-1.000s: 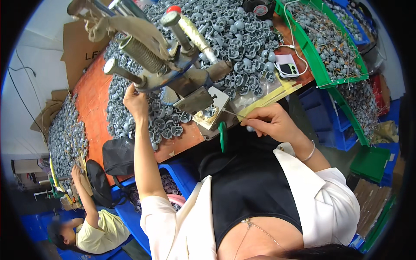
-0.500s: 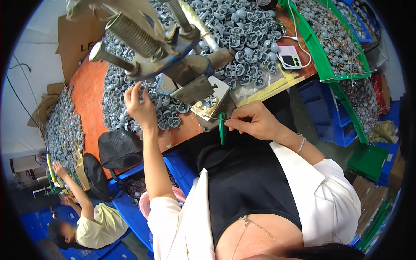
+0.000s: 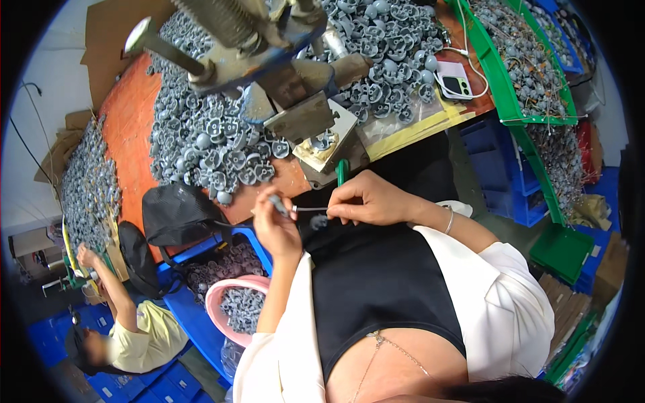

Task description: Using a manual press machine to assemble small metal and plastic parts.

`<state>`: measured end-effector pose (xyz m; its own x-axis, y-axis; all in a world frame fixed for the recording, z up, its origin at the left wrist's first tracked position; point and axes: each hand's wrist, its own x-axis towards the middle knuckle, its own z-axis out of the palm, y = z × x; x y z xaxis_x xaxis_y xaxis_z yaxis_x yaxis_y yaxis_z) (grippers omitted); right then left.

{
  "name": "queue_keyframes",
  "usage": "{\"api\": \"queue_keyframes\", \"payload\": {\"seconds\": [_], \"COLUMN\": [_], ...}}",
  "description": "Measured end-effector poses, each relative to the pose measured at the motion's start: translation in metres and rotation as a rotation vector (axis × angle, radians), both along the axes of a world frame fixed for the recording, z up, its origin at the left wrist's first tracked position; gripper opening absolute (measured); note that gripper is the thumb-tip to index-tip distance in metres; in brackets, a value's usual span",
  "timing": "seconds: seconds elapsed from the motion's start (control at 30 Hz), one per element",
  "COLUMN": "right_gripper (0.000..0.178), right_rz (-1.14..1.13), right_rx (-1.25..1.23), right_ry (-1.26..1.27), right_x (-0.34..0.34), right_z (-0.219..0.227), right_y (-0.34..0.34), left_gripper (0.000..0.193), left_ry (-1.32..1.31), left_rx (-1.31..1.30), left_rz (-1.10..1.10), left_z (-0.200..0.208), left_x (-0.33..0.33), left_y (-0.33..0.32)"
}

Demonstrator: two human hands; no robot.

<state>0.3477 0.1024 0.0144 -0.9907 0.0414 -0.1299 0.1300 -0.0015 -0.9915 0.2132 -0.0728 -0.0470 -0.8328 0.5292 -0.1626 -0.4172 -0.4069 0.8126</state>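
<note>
In front of my black top, my left hand (image 3: 277,228) is closed around a small grey plastic part (image 3: 278,204). My right hand (image 3: 369,200) pinches a thin metal rod-like tool (image 3: 312,209), whose far end reaches the part in my left hand. Just below this tool is a blurred small grey piece (image 3: 319,221); I cannot tell whether it hangs or falls. Beyond my hands stands a metal press (image 3: 295,117) with a light block (image 3: 341,138) under its head. A green handle (image 3: 342,170) sticks up next to my right hand.
Heaped grey plastic shells (image 3: 208,134) cover the orange table (image 3: 127,101). A phone (image 3: 454,82) lies at right, beside green trays (image 3: 504,101) of wired parts. A pink bucket (image 3: 215,302) with grey parts and a black bag (image 3: 178,215) are at left. Another person (image 3: 144,336) works at far left.
My left hand has come back from the shell heap toward my body and now holds a grey part. My right hand has drawn the metal tool away from the press, toward the left hand.
</note>
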Motion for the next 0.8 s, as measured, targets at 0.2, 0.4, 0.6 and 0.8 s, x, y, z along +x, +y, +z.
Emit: {"api": "queue_keyframes", "payload": {"seconds": [0.2,0.4,0.6,0.8], "right_gripper": [0.018,0.018,0.019,0.024], "right_rz": [-0.024,-0.353,-0.1,0.232], "right_rx": [-0.236,-0.562,0.053,0.499], "right_ry": [-0.049,-0.357,-0.35,-0.261], "right_x": [0.026,0.035,0.034,0.038], "right_z": [-0.055,-0.174,-0.218,-0.18], "right_y": [0.008,-0.023,-0.022,-0.013], "left_gripper": [0.022,0.008,0.02,0.025], "left_ry": [0.977,0.953,0.841,0.324], "left_rx": [-0.872,-0.836,-0.791,-0.738], "left_rz": [-0.277,-0.556,-0.654,-0.672], "left_z": [-0.052,-0.062,-0.055,-0.043], "left_x": [0.043,0.054,0.055,0.045], "left_y": [-0.005,0.011,0.0,-0.011]}}
